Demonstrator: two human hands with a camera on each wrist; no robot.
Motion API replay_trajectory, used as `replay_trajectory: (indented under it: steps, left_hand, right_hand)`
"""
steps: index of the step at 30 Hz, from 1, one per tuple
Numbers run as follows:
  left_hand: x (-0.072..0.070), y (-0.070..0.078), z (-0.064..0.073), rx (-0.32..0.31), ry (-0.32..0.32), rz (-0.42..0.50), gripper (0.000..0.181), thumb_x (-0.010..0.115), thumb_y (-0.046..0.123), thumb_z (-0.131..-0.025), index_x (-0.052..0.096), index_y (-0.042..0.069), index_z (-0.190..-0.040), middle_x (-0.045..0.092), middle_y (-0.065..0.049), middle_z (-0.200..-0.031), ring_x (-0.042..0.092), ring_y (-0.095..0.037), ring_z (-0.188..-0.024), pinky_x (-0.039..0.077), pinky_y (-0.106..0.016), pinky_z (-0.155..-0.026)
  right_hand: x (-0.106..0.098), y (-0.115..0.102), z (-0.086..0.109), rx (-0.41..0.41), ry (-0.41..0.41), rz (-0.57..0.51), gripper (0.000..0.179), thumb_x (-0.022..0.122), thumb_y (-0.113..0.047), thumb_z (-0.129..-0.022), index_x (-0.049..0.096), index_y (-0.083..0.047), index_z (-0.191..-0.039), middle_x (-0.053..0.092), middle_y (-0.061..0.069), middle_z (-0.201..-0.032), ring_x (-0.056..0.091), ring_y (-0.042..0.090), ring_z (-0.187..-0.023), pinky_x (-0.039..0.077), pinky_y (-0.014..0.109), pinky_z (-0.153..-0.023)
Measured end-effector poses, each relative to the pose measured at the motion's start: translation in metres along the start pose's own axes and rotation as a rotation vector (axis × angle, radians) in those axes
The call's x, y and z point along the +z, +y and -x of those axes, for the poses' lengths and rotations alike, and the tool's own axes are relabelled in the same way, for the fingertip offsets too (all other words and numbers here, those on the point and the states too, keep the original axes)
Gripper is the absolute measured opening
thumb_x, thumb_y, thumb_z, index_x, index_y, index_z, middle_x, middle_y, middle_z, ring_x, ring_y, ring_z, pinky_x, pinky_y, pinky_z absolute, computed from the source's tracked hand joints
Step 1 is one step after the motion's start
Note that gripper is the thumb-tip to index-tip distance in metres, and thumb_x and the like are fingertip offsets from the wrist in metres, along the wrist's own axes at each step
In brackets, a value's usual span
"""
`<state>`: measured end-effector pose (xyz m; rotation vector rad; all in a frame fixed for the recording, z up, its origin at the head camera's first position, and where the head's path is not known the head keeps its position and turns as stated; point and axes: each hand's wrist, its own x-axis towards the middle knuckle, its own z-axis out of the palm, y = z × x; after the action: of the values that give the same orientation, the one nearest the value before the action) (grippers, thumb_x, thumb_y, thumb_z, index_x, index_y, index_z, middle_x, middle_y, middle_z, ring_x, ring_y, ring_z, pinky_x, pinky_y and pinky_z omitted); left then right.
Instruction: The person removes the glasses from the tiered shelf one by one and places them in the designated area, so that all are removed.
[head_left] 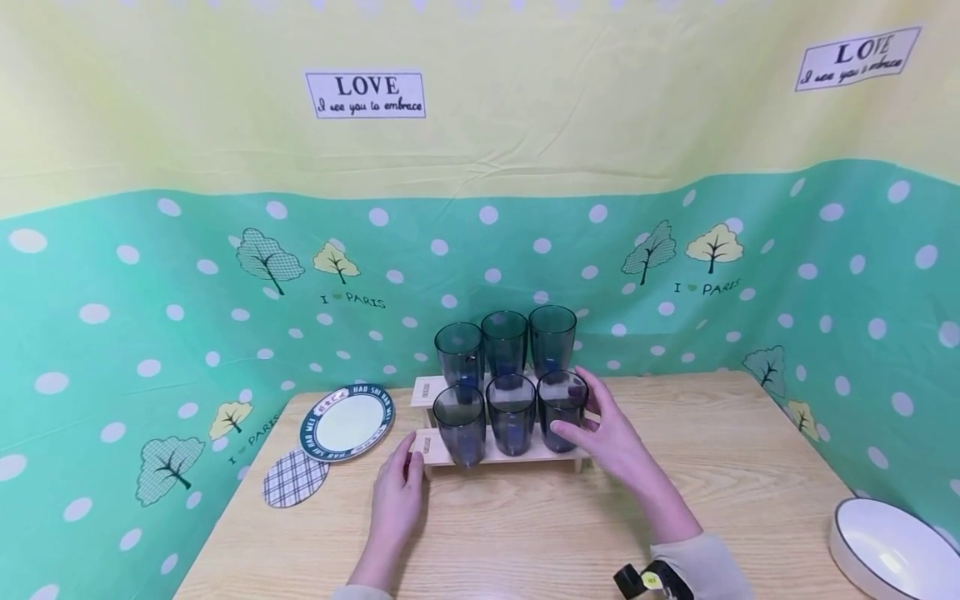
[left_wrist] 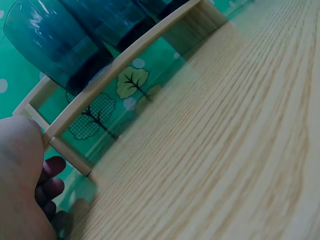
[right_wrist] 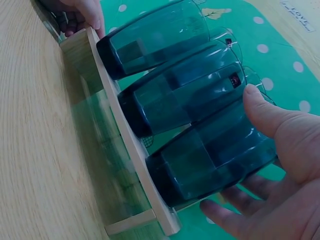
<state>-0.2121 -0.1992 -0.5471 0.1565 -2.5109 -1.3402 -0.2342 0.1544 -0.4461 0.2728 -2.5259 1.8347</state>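
Two rows of dark blue-green tinted glasses stand on a light wooden rack [head_left: 436, 447] with a lower front shelf and a higher back shelf. My right hand [head_left: 611, 433] is around the front right glass [head_left: 558, 412], thumb on its near side and fingers on the far side. In the right wrist view, the thumb touches this glass [right_wrist: 210, 155] near its rim. Beside it stand the front middle glass [head_left: 512, 417] and the front left glass [head_left: 461, 429], which reaches over the shelf's front edge. My left hand [head_left: 397, 487] holds the front shelf's left end.
A blue-rimmed plate [head_left: 348, 422] lies at the table's left, by a checked round coaster [head_left: 295, 479]. At the right front edge is a white bowl [head_left: 896, 546]. Behind the rack hangs a patterned cloth [head_left: 487, 275], close to the back glasses [head_left: 506, 337].
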Motion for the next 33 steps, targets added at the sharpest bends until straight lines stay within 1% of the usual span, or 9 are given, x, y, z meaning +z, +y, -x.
replay_trajectory:
  steps: [5,9,14,16,18,22,26,29,33]
  left_hand:
    - [0.0,0.0,0.001,-0.006,0.003,0.015,0.049,0.05,0.022,-0.119,0.05,0.004,-0.165,0.059,-0.027,-0.154,0.056,-0.047,-0.143,0.044,-0.066,-0.118]
    - [0.001,0.001,0.001,-0.007,0.002,0.014,0.049,0.05,0.022,-0.119,0.05,0.005,-0.164,0.062,-0.026,-0.151,0.059,-0.044,-0.139,0.046,-0.065,-0.116]
    - [0.001,0.0,0.001,-0.006,0.005,0.009,0.048,0.05,0.022,-0.119,0.051,0.005,-0.164,0.067,-0.023,-0.143,0.064,-0.04,-0.131,0.05,-0.063,-0.112]
    - [0.001,0.0,0.001,-0.005,0.004,0.009,0.048,0.049,0.022,-0.119,0.05,0.005,-0.164,0.066,-0.024,-0.145,0.064,-0.041,-0.133,0.05,-0.063,-0.113]
    - [0.001,0.0,0.001,-0.006,0.0,0.012,0.049,0.049,0.023,-0.119,0.05,0.005,-0.165,0.063,-0.025,-0.151,0.061,-0.043,-0.138,0.048,-0.064,-0.115]
    - [0.001,0.0,0.0,-0.006,-0.005,0.015,0.049,0.049,0.024,-0.12,0.049,0.005,-0.165,0.058,-0.026,-0.157,0.057,-0.045,-0.144,0.045,-0.064,-0.118]
    - [0.002,0.0,0.0,-0.011,-0.009,0.016,0.049,0.049,0.024,-0.12,0.049,0.006,-0.165,0.057,-0.026,-0.158,0.055,-0.045,-0.145,0.044,-0.065,-0.119]
    - [0.002,-0.001,0.0,-0.015,-0.007,0.012,0.049,0.049,0.024,-0.119,0.049,0.006,-0.165,0.057,-0.026,-0.158,0.054,-0.046,-0.146,0.043,-0.065,-0.119]
    - [0.002,-0.001,0.0,-0.012,0.004,0.004,0.049,0.05,0.024,-0.119,0.05,0.006,-0.165,0.057,-0.026,-0.158,0.055,-0.046,-0.145,0.043,-0.065,-0.12]
  right_hand:
    - [0.003,0.003,-0.002,0.006,0.018,0.013,0.104,0.089,-0.035,-0.097,0.023,-0.029,-0.177,0.051,0.026,-0.162,0.053,0.049,-0.145,0.048,0.06,-0.117]
    - [0.005,0.005,-0.003,-0.001,0.03,0.008,0.104,0.089,-0.034,-0.097,0.023,-0.027,-0.177,0.054,0.024,-0.159,0.052,0.045,-0.148,0.047,0.058,-0.118]
    - [0.007,0.005,-0.005,-0.014,0.046,-0.005,0.102,0.089,-0.031,-0.097,0.025,-0.023,-0.176,0.057,0.023,-0.156,0.052,0.041,-0.148,0.047,0.057,-0.119]
    - [0.008,0.006,-0.005,-0.015,0.052,-0.005,0.1,0.089,-0.03,-0.098,0.027,-0.023,-0.176,0.057,0.022,-0.156,0.053,0.04,-0.147,0.048,0.056,-0.118]
    - [0.008,0.006,-0.006,-0.015,0.057,-0.006,0.098,0.089,-0.03,-0.098,0.029,-0.022,-0.175,0.058,0.022,-0.155,0.054,0.04,-0.147,0.049,0.056,-0.118]
    - [0.009,0.007,-0.005,-0.01,0.076,-0.005,0.096,0.09,-0.032,-0.097,0.033,-0.022,-0.173,0.059,0.022,-0.154,0.054,0.042,-0.146,0.051,0.056,-0.116]
    - [0.008,0.006,-0.004,0.025,0.103,0.009,0.096,0.094,-0.037,-0.092,0.039,-0.024,-0.169,0.062,0.019,-0.152,0.055,0.041,-0.145,0.054,0.055,-0.112]
    - [0.005,0.005,-0.003,0.046,0.11,0.017,0.095,0.096,-0.04,-0.089,0.043,-0.026,-0.167,0.064,0.016,-0.151,0.057,0.038,-0.144,0.053,0.056,-0.113]
    - [-0.002,0.0,-0.001,0.062,0.097,0.031,0.098,0.096,-0.041,-0.088,0.042,-0.024,-0.168,0.062,0.018,-0.153,0.055,0.04,-0.145,0.051,0.058,-0.115]
